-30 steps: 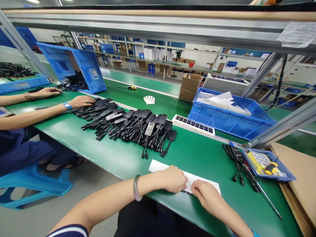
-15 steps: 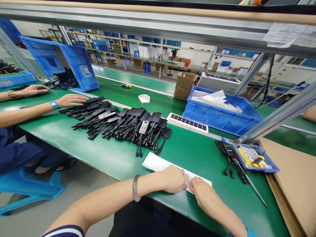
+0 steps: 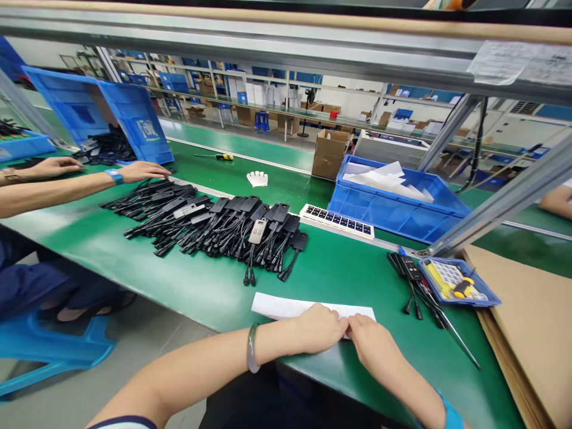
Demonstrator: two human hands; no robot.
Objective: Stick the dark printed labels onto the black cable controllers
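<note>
Head view: two hands on a paper strip

Both hands pinched the white paper strip [image 3: 286, 308] at the near edge of the green bench [image 3: 348, 274], left hand [image 3: 319, 328] and right hand [image 3: 373, 344] curled closed, fingertips touching. Thin and limp, it probably creases easily; best held by its edges.

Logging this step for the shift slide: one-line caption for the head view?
Both hands, left and right, rest on a white label strip at the green bench edge, near piled black cable adapters.

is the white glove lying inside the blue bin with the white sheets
No, the white glove lies on the bare green table, left of the blue bin and apart from it.
</note>
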